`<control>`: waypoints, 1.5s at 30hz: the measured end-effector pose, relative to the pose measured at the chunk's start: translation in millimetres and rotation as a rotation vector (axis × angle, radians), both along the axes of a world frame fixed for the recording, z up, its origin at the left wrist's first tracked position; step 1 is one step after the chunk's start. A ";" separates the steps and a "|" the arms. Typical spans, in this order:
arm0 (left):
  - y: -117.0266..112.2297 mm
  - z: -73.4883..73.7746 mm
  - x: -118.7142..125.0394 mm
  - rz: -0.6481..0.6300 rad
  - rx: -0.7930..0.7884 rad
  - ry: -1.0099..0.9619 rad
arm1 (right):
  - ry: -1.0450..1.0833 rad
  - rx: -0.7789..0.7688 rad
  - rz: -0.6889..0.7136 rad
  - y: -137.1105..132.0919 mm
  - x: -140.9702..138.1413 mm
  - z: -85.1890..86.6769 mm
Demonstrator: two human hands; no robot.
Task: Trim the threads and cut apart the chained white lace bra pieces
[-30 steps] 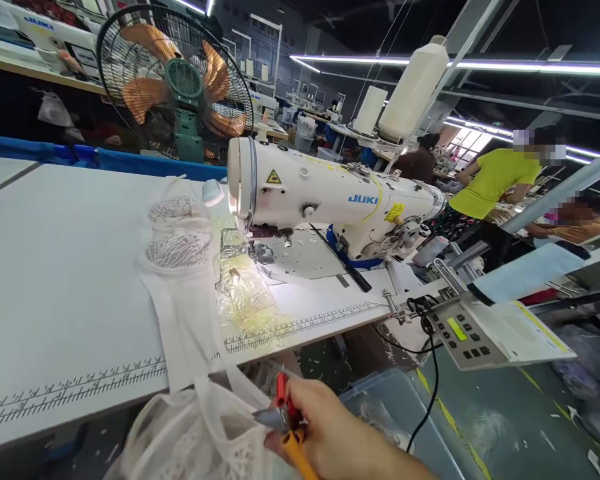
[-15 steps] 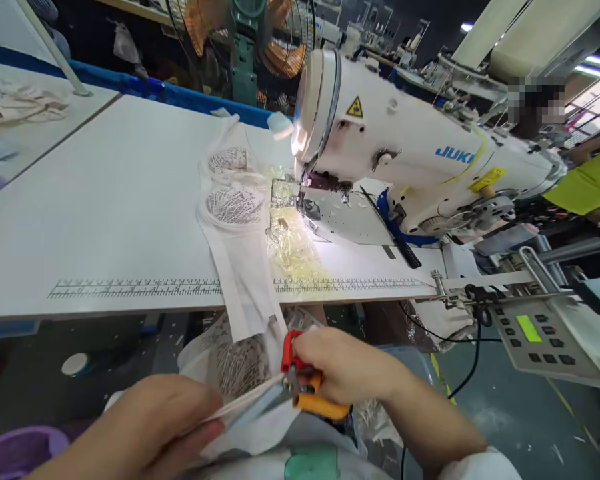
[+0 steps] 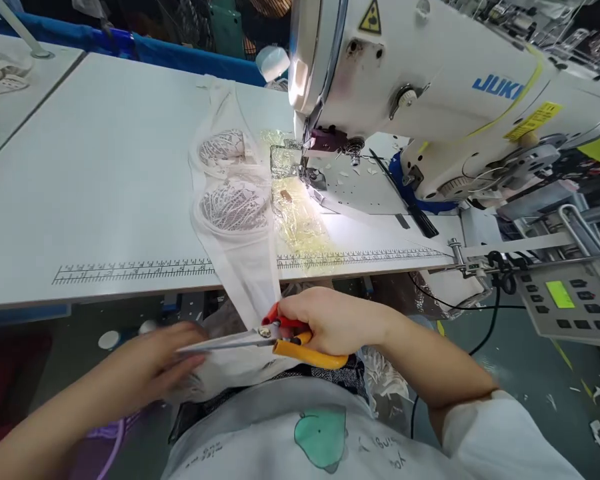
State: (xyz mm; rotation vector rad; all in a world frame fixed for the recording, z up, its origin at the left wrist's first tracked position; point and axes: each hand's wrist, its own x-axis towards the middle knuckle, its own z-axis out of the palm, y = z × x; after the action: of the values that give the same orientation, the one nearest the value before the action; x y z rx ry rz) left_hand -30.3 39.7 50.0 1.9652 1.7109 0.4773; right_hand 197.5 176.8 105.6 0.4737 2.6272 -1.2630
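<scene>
My right hand is closed around a pair of thread snips with red and yellow handles, the blades pointing left. My left hand grips the white fabric just below the blade tips, in my lap under the table edge. That fabric runs up as a white strip onto the table, joined to white lace bra cups lying left of the needle. A white JUKI sewing machine stands above them at the right.
A white table with a printed ruler along its front edge. Clear yellowish plastic film lies by the needle plate. A grey control panel with a green display hangs at the right, with black cables beside it. More white pieces lie far left.
The view has tilted down and nearer to the machine. My left hand came into view and took the fabric; the snips now lie flatter with the blades over the fabric.
</scene>
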 end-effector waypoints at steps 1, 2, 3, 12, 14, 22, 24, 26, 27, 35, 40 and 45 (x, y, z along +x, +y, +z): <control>4.0 1.1 4.8 -0.031 -0.016 -0.068 | -0.009 -0.001 0.000 -1.8 -0.8 0.6; 7.3 2.1 10.7 -0.064 -0.020 -0.141 | -0.013 -0.002 -0.013 -2.6 -1.4 1.1; 10.1 2.8 17.4 -0.092 -0.009 -0.201 | -0.016 -0.007 -0.035 -2.6 -1.8 1.5; 27.9 4.7 57.6 -0.040 0.043 -0.346 | -0.017 0.031 -0.051 10.4 -0.8 0.2; 30.4 9.1 57.5 -0.019 -0.083 -0.456 | -0.017 0.047 -0.032 15.6 0.1 -0.2; 38.1 21.8 60.5 0.076 -0.302 -0.724 | 0.037 0.074 -0.003 26.6 -0.5 5.3; 38.1 20.2 60.5 0.103 -0.320 -0.745 | 0.046 0.063 -0.010 25.2 -0.4 7.3; 37.8 17.2 60.0 0.134 -0.337 -0.755 | 0.058 0.066 -0.009 23.8 0.0 8.0; 37.6 15.5 59.8 0.157 -0.350 -0.756 | 0.062 0.072 -0.006 23.2 0.0 7.9; 34.1 22.0 69.1 0.368 -0.441 -0.786 | 0.082 0.088 -0.009 19.5 -2.4 8.1; 30.6 23.2 71.0 0.435 -0.473 -0.740 | 0.102 0.064 -0.013 16.0 -3.8 10.0; 29.4 5.7 64.1 0.361 -0.464 -0.924 | 0.245 -0.118 -0.267 1.8 7.5 -3.9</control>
State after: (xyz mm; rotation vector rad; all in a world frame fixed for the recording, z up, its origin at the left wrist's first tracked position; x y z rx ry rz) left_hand 33.7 69.2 55.7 0.8675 1.3606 0.8508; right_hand 205.0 178.6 101.6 0.7093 2.7331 -1.6433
